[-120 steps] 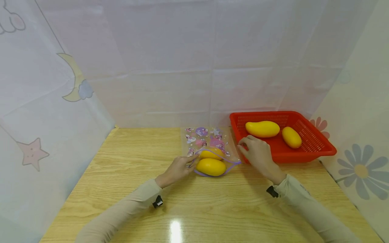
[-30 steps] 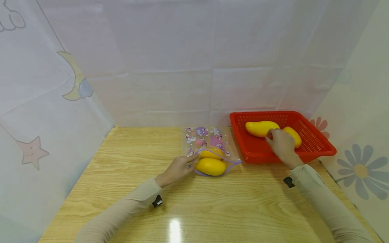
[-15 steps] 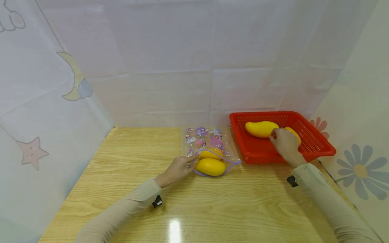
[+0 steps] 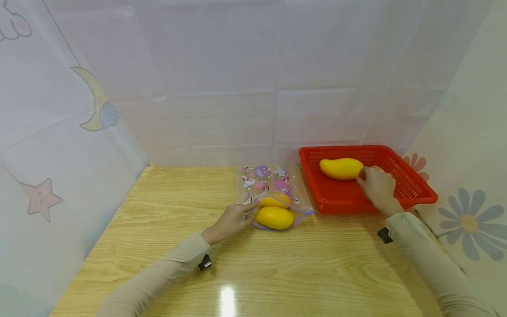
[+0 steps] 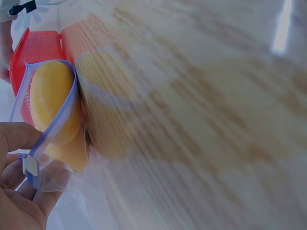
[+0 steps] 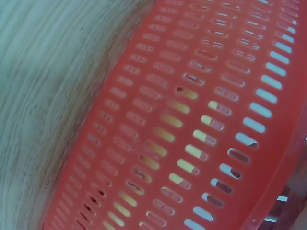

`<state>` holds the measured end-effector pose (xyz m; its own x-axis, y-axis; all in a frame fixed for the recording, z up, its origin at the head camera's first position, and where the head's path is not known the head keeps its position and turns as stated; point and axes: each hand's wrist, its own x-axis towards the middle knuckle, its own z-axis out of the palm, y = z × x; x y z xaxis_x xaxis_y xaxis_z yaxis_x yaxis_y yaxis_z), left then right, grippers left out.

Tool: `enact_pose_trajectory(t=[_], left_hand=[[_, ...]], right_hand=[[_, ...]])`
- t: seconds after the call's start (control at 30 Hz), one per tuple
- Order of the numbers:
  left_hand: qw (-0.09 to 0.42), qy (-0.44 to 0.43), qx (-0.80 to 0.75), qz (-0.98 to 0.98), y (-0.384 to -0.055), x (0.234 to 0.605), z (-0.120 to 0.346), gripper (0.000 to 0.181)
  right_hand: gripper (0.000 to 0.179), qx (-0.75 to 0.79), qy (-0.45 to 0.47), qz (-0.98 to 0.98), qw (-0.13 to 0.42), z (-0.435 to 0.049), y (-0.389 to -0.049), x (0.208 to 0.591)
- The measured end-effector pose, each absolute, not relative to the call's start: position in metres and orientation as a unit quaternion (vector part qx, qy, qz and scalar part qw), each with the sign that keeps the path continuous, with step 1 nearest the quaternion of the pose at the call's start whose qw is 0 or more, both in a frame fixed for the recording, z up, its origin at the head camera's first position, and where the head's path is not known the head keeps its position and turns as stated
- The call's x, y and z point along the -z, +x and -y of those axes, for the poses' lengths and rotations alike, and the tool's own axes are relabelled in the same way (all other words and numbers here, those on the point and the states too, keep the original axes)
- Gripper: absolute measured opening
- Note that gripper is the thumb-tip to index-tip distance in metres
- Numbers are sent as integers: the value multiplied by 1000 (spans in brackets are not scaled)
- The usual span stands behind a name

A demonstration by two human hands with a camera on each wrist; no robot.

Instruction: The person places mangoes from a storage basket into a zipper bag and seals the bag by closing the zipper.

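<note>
With thumb and fingers, my left hand [image 4: 231, 221] pinches the left end of the mouth of a clear printed zip bag [image 4: 259, 176] with a purple seal. The left wrist view shows the white slider [image 5: 30, 166] between those fingers. One yellow mango [image 4: 275, 218] lies at the bag's opening, another mango [image 4: 277, 200] behind it inside. My right hand [image 4: 378, 187] is down in the red basket [image 4: 328, 206], over a smaller mango [image 4: 377, 167] that it mostly hides; I cannot tell whether the fingers have closed round it. Left of the hand lies a longer mango [image 4: 340, 169].
The wooden table [image 4: 178, 193] runs back to a pale cloth wall [image 4: 218, 123], with printed side walls left and right. In the right wrist view the slotted basket wall [image 6: 129, 115] blocks most of the hand.
My right hand has moved right, from the basket's near left rim to over the smaller mango, covering more of it. The left hand and the bag have stayed put.
</note>
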<state>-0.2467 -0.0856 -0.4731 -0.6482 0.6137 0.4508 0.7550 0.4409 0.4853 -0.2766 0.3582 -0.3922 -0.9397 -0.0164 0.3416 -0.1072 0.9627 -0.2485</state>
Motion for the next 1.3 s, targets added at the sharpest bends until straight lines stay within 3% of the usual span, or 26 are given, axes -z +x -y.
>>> enact_pose_trajectory(t=[1.3], left_hand=[[106, -408, 327, 846, -249, 475, 86, 51]], right_hand=[[42, -142, -26, 982, 122, -400, -288, 402]])
